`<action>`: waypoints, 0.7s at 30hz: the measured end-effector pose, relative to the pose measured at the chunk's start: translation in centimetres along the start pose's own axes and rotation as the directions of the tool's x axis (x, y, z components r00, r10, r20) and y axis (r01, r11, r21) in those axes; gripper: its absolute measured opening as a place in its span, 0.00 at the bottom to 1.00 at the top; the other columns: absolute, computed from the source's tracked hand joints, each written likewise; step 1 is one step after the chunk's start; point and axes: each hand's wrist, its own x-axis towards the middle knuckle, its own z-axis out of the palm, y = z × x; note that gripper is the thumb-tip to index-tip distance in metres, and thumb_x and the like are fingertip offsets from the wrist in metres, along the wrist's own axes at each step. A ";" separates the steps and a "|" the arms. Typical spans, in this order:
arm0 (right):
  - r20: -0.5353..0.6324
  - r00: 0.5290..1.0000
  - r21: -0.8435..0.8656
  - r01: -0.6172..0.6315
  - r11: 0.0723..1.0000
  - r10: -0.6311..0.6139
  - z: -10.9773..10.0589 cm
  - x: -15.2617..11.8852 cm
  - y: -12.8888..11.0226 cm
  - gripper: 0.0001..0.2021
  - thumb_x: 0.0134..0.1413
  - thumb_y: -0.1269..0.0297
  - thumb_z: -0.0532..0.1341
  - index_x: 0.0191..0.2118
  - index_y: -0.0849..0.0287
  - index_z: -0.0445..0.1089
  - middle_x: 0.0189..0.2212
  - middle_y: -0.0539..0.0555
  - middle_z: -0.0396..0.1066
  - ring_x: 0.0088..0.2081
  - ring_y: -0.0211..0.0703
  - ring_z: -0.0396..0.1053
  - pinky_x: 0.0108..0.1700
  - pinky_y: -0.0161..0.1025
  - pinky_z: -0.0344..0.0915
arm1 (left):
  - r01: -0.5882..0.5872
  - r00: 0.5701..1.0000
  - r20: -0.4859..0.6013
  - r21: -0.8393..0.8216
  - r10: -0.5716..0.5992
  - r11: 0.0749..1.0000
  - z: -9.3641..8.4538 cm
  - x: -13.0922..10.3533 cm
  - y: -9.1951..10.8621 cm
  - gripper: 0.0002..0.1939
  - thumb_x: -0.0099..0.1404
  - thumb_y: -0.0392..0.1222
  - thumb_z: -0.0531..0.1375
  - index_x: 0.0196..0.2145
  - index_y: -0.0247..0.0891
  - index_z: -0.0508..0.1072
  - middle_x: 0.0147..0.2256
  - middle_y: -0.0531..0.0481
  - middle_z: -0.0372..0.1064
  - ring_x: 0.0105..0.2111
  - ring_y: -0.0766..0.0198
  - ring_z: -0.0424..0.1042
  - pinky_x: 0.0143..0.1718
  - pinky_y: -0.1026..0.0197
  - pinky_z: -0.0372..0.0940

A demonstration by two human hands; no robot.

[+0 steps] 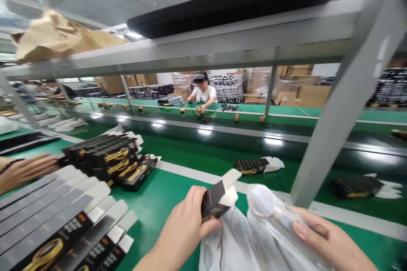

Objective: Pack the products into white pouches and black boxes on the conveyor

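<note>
My left hand point(182, 226) is closed around a small black cardboard box point(213, 199), whose white end flaps stand open. In my right hand point(330, 237) is an item in a translucent white plastic bag point(262, 205), gripped between thumb and fingers. It has a rounded end and a narrower shaft; the bag hides its details. The rounded end lies just right of the box's open end, apart from it. More white bagging hangs below the box between my hands. At lower left, several black boxes with gold pictures point(47, 250) lie in a row, flaps open.
Another person's hand point(32, 169) touches a stack of black boxes point(111, 156) at left. Two boxes with white bagging protruding, one nearer point(251, 166) and one farther right point(356, 187), lie on the green conveyor belt. A slanted grey post point(337, 106) rises at right. A co-worker point(203, 93) sits opposite.
</note>
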 end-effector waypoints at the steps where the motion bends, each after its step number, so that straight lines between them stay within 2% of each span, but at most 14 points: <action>1: 0.039 0.999 0.080 -0.011 0.997 0.008 0.1 0.0 -0.2 0.26 0.44 0.42 0.62 0.43 0.57 0.76 0.37 0.58 0.77 0.42 0.56 0.73 0.44 0.43 0.68 | -0.025 1.000 0.003 -0.028 0.025 0.999 0.3 -0.5 0.5 0.25 0.54 0.51 0.65 0.46 0.41 0.62 0.42 0.47 0.69 0.39 0.55 0.71 0.38 0.57 0.64; 4: 0.137 0.991 0.221 -0.031 0.975 0.000 0.3 0.1 -0.6 0.26 0.45 0.44 0.63 0.43 0.60 0.75 0.35 0.58 0.77 0.39 0.53 0.73 0.43 0.43 0.66 | -0.108 0.994 -0.027 -0.095 0.106 0.990 1.5 -1.2 1.0 0.31 0.51 0.58 0.65 0.47 0.40 0.61 0.41 0.43 0.72 0.40 0.49 0.72 0.38 0.54 0.64; 7: 0.241 0.971 0.171 -0.042 0.984 -0.001 0.1 -0.2 -0.6 0.24 0.44 0.45 0.63 0.42 0.58 0.75 0.34 0.56 0.76 0.40 0.52 0.72 0.41 0.40 0.64 | -0.271 0.956 -0.132 -0.067 0.260 0.960 2.2 -1.3 0.7 0.32 0.52 0.64 0.60 0.46 0.41 0.60 0.39 0.42 0.74 0.36 0.50 0.74 0.33 0.56 0.65; 11: 0.342 0.940 -0.017 -0.013 1.000 0.017 -0.7 -1.1 -0.2 0.25 0.41 0.41 0.62 0.36 0.58 0.76 0.33 0.54 0.75 0.36 0.49 0.70 0.36 0.36 0.61 | -0.512 0.815 -0.259 0.096 0.518 0.854 2.2 -1.7 0.5 0.33 0.49 0.67 0.61 0.43 0.40 0.62 0.32 0.45 0.74 0.28 0.53 0.75 0.28 0.58 0.65; 15: 0.361 0.932 -0.126 0.027 0.992 0.020 -0.4 -2.0 0.6 0.21 0.42 0.44 0.62 0.32 0.59 0.75 0.27 0.52 0.73 0.28 0.41 0.67 0.28 0.32 0.58 | -0.676 0.669 -0.246 0.190 0.701 0.712 2.7 -2.0 0.5 0.33 0.50 0.66 0.61 0.44 0.37 0.63 0.31 0.44 0.74 0.27 0.54 0.73 0.30 0.57 0.64; 17: 0.347 0.937 -0.140 0.017 0.990 0.033 0.4 -2.6 1.1 0.18 0.42 0.48 0.63 0.32 0.59 0.75 0.26 0.51 0.73 0.28 0.41 0.67 0.26 0.31 0.59 | -0.735 0.612 -0.220 0.199 0.760 0.649 3.2 -2.1 0.4 0.32 0.53 0.63 0.60 0.46 0.36 0.64 0.32 0.43 0.74 0.27 0.55 0.72 0.31 0.57 0.63; 19: 0.287 0.958 -0.149 0.019 0.989 0.025 1.6 -3.3 1.6 0.16 0.42 0.52 0.63 0.34 0.57 0.76 0.30 0.52 0.75 0.32 0.46 0.71 0.30 0.33 0.64 | -0.749 0.609 -0.190 0.182 0.770 0.637 3.7 -2.0 0.6 0.30 0.55 0.61 0.60 0.47 0.36 0.66 0.32 0.43 0.74 0.27 0.55 0.71 0.31 0.57 0.62; 21: 0.211 0.977 -0.196 0.079 0.977 -0.036 2.8 -3.8 2.2 0.16 0.41 0.54 0.64 0.37 0.55 0.76 0.35 0.53 0.76 0.38 0.51 0.72 0.38 0.37 0.67 | -0.734 0.652 -0.121 0.149 0.749 0.663 3.7 -2.0 1.0 0.26 0.57 0.59 0.59 0.47 0.38 0.68 0.32 0.42 0.74 0.28 0.54 0.70 0.32 0.56 0.62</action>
